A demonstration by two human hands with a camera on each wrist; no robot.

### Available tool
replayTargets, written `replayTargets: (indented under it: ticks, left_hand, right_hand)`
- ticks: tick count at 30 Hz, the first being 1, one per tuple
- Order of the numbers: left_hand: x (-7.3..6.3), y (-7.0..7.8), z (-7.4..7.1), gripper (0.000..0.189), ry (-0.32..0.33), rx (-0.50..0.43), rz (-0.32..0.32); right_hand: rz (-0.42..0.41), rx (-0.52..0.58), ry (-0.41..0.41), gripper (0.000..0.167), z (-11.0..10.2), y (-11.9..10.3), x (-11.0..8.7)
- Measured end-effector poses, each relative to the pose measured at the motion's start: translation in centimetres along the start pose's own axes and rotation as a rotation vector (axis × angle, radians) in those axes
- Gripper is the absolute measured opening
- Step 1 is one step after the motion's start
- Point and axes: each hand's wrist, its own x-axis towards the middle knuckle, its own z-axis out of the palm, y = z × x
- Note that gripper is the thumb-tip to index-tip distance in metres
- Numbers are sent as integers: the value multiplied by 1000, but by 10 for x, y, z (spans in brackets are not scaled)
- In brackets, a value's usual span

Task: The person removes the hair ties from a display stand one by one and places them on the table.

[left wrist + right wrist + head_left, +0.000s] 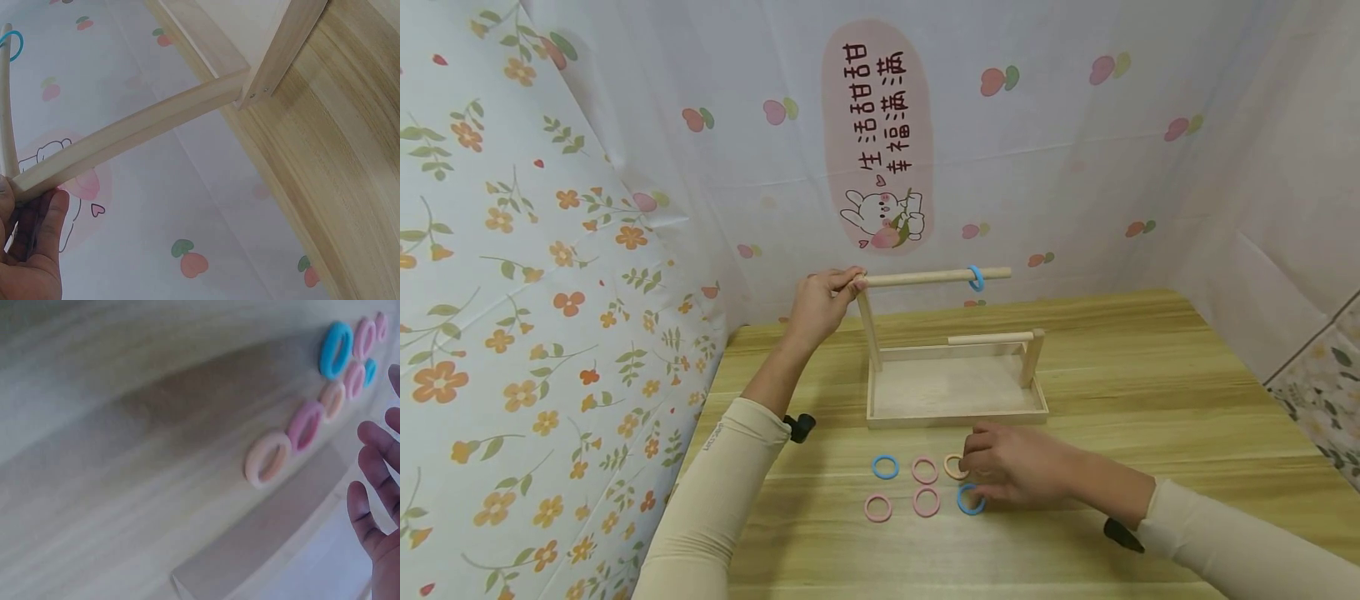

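Note:
A wooden rack (871, 392) with a shallow tray base stands on the table. My left hand (827, 307) grips its tall post where the upper rod (917, 277) joins; thumb and fingers pinch that corner in the left wrist view. One blue ring (976, 279) hangs on the upper rod towards its free end. My right hand (1018, 467) is above the loose rings in front of the rack, its fingers spread apart in the right wrist view. Nearest to it are a blue ring (971, 499) and an orange ring (956, 467). Another orange ring (269, 458) and a pink ring (306, 425) are hidden behind this hand in the head view.
Left of the right hand lie pink rings (927, 502) and a further blue ring (885, 467). A lower rod (991, 338) extends leftward from the rack's short right post (1033, 358). Printed cloth (737, 208) hangs behind and at the left of the table (1120, 367).

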Motion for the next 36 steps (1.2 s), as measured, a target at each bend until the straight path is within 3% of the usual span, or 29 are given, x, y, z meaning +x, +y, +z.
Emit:
replayTargets:
  ticks: [12,16,21,27,36]
  left_hand:
    - [-1,-3,0,37,3,2,2]
    - [-1,-3,1,38,4,14,13]
    - [0,-2,1,39,5,20,24]
    - [-1,-1,-2,40,11,20,28]
    - [0,-2,-1,39,1,26,20]
  right_hand:
    - [-32,-60,167,30,-27,21,9]
    - [-61,-72,232,22,-34,29,11]
    - [-41,-119,292,16,-49,43,13]
    - [-6,-145,336,31,-70,58,17]
    - [-49,-205,458,43,-98,78,30]
